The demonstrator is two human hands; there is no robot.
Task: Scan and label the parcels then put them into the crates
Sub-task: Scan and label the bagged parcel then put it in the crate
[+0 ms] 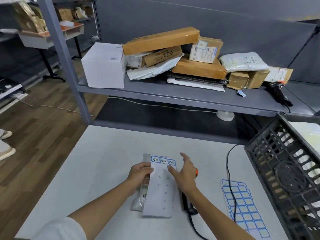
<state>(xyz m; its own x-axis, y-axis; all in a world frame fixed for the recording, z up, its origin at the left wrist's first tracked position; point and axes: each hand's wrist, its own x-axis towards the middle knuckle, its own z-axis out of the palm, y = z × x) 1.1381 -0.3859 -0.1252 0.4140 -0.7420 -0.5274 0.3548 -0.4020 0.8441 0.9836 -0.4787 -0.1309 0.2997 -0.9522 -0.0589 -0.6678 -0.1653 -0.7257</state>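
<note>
hands meet over a label sheet (160, 191) near the middle of the white table (97, 170). the left hand (141, 172), at about nine o'clock from the sheet, pinches its upper left edge with curled fingers and thumb. three blue-bordered printed labels (163, 160) sit in a row across the top of that sheet; the rest of the backing shows only small marks. under the sheet lies a grey poly parcel (138, 203), its left side and top corner sticking out at eight and eleven o'clock.

the right hand (185, 172) hovers at three o'clock of the sheet, fingers spread and straight, holding nothing; its index tip is at or just above the sheet below the rightmost label, contact unclear. beneath that wrist lies a black scanner (187, 204) with an orange part showing by the hand, its cable (229, 170) running off at one o'clock.

at four o'clock a second sheet of blank blue-bordered labels (245, 208) lies flat. a black lattice crate (284, 170) stands at the table's right edge, three o'clock. at twelve o'clock a grey shelf (173, 94) carries a pile of cardboard boxes (161, 40), a white box (103, 66), poly bags (244, 61) and another scanner (278, 94).
</note>
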